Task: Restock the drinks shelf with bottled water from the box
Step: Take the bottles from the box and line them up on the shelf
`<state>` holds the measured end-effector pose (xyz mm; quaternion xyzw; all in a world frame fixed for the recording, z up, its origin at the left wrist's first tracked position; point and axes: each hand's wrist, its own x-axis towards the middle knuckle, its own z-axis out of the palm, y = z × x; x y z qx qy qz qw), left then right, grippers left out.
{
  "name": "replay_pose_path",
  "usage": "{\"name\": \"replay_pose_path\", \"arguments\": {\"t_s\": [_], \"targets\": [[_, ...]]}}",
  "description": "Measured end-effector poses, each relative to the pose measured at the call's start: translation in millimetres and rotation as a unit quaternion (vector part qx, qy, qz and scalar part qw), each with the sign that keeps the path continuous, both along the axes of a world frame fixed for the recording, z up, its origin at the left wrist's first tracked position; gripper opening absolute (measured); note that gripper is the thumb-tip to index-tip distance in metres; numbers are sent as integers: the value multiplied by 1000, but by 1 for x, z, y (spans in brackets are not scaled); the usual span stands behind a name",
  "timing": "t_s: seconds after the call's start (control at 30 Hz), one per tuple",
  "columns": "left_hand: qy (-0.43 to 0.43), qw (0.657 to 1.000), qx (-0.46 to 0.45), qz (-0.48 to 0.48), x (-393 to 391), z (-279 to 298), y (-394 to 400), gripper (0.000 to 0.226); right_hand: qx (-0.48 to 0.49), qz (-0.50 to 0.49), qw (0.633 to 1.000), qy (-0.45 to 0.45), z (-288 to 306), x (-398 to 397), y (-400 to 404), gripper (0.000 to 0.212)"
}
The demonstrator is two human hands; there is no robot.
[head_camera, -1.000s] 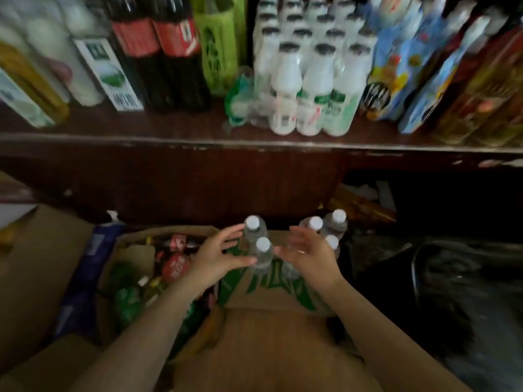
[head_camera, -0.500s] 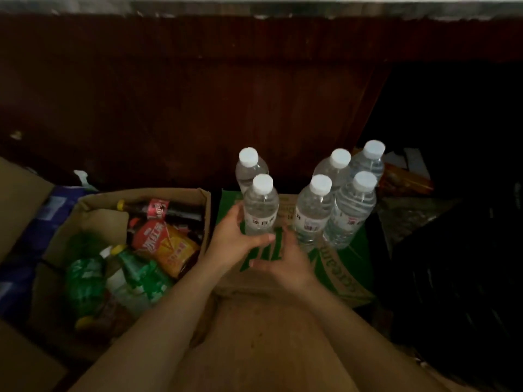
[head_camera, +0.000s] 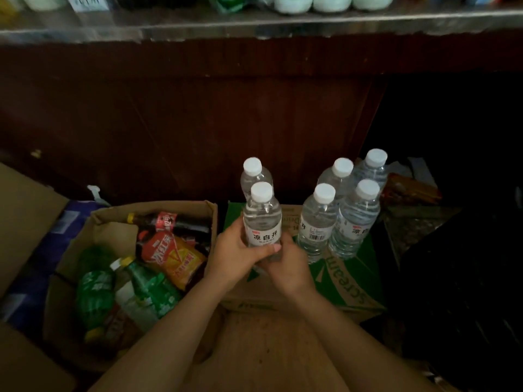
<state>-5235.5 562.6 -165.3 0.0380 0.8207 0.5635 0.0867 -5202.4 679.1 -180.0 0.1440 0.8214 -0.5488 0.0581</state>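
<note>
Bottled water stands in two clusters on top of a closed brown cardboard box with green print (head_camera: 348,281), low on the floor under the shelf. Six clear plastic bottles with white caps are upright there. Nearest the person is the front water bottle with a white label (head_camera: 262,222), and a second capped bottle (head_camera: 254,172) stands right behind it. To their right, a group of four clear bottles (head_camera: 343,213) stands close together, apart from the first pair.

Both hands meet at the base of the front bottle. The left hand (head_camera: 236,257) curls around its lower part, thumb laid across the front below the label. The right hand (head_camera: 288,268) is at the bottle's right lower side, back of the hand up; its fingers are hidden under it, so I cannot tell how they grip.

Left of the green-printed box sits an open brown carton (head_camera: 158,209) filled with assorted drinks lying on their sides, among them green soda bottles (head_camera: 147,290) and an orange-red labelled bottle (head_camera: 172,256). Above, past a dark red wooden panel (head_camera: 198,117), the worn shelf edge (head_camera: 254,25) carries the bottoms of pale bottles.
</note>
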Motion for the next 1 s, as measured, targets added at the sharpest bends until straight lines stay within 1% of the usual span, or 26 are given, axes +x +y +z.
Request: {"name": "replay_pose_path", "arguments": {"t_s": [0.1,0.17,0.23,0.37,0.47,0.57,0.7,0.77,0.9,1.0], "targets": [[-2,1000,-2,-5,6,42,-2,57,22,2,1000,14,41,9,3,50],[12,1000,-10,-4,7,84,-4,52,39,6,999,25,80,12,4,54],[19,1000,1,-9,5,134,-4,50,45,8,998,32,127,12,6,55],[37,999,14,-21,0,244,-2,48,61,-2,996,63,234,9,11,53],[44,998,21,-37,-8,334,0,51,60,-9,995,75,322,5,16,49],[44,997,31,-59,-23,417,2,51,56,-19,994,95,403,-3,21,48],[36,993,51,-98,-48,527,5,48,83,-23,989,124,515,-22,27,38],[32,992,54,-110,-61,574,7,48,93,-30,985,139,563,-34,30,39],[41,989,78,-116,-89,651,14,61,95,-50,980,170,640,-62,34,47],[64,988,95,-108,-108,687,20,56,84,-75,973,201,677,-84,36,54]]}}
